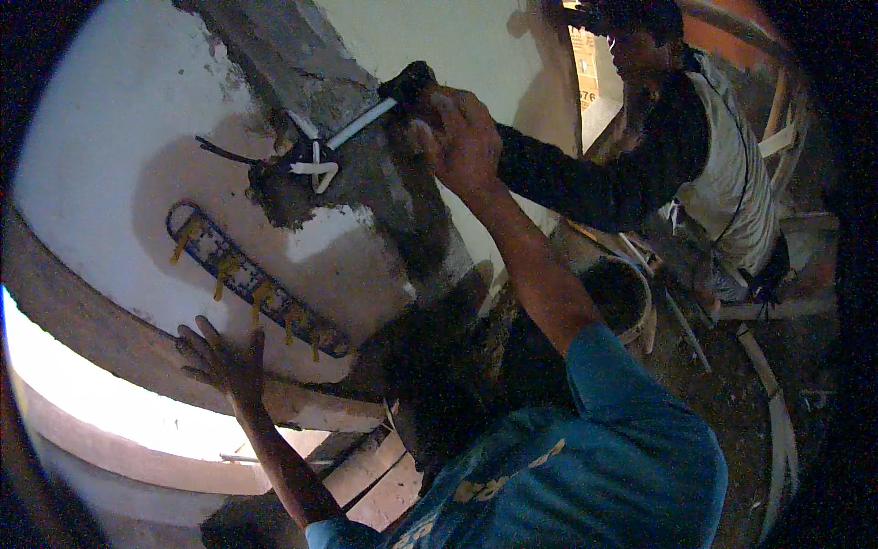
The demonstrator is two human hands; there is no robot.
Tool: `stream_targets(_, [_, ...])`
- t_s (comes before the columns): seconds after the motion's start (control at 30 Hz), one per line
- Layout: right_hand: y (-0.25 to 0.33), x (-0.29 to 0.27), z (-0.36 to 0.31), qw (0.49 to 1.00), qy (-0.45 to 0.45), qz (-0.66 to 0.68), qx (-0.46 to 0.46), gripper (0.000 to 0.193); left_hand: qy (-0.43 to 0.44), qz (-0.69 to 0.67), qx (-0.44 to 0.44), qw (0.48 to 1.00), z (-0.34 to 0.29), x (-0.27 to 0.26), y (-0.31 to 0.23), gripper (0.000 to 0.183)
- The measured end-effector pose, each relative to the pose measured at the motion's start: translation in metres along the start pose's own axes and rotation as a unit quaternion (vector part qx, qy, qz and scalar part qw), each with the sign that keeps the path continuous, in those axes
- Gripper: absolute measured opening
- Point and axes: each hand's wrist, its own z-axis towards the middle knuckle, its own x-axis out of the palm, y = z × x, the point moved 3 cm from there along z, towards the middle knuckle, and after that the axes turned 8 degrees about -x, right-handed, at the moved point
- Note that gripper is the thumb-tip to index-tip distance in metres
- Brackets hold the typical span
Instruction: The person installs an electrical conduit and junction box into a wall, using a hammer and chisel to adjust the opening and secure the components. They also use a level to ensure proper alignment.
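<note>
My left hand [222, 360], fingers spread, rests against the pale wall [101, 174] beside a long, round-ended strip [251, 284] with a dark rim and mustard-coloured streaks. Higher up, the fingers of my right hand [466, 142] are curled by a dark lump [412, 82] at the end of a white tube [364, 123]; what they grip is hidden. That tube runs down to a bent white loop [317, 169] at a hole in the rough grey cement band [293, 55]. Black wires [224, 151] stick out beside the hole.
A co-worker [732, 156] sits at the right, one dark sleeve [585, 178] reaching behind my right forearm. Below it stands a round container [631, 293] among thin strips. A curved ledge [137, 343] borders the wall by a bright opening [119, 393].
</note>
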Motion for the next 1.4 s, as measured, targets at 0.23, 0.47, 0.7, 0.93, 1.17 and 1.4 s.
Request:
stream_targets(0.23, [-0.028, 0.040, 0.013, 0.988, 0.132, -0.064, 0.054, 0.069, 0.075, 0.002, -0.022, 0.997, -0.007, 0.002, 0.007, 0.109])
stream_targets(0.47, [-0.035, 0.047, 0.018, 0.990, 0.131, -0.021, 0.041, 0.074, 0.226, 0.084, -0.083, 0.967, -0.001, -0.005, 0.001, 0.110])
stream_targets(0.7, [-0.033, 0.047, 0.024, 0.997, 0.075, 0.012, 0.006, 0.063, 0.084, -0.001, -0.023, 0.996, -0.006, -0.002, 0.005, 0.112])
stream_targets(0.93, [-0.032, 0.039, 0.035, 0.983, 0.173, 0.012, 0.067, 0.066, 0.072, 0.002, -0.020, 0.997, -0.008, 0.005, 0.009, 0.115])
stream_targets(1.17, [-0.030, 0.033, 0.034, 0.974, 0.185, 0.052, 0.121, 0.071, 0.026, -0.016, 0.005, 1.000, -0.007, 0.008, 0.007, 0.115])
stream_targets(1.4, [-0.037, 0.037, 0.026, 0.974, 0.191, 0.053, 0.109, 0.077, 0.113, -0.044, -0.009, 0.993, -0.009, -0.001, 0.006, 0.109])
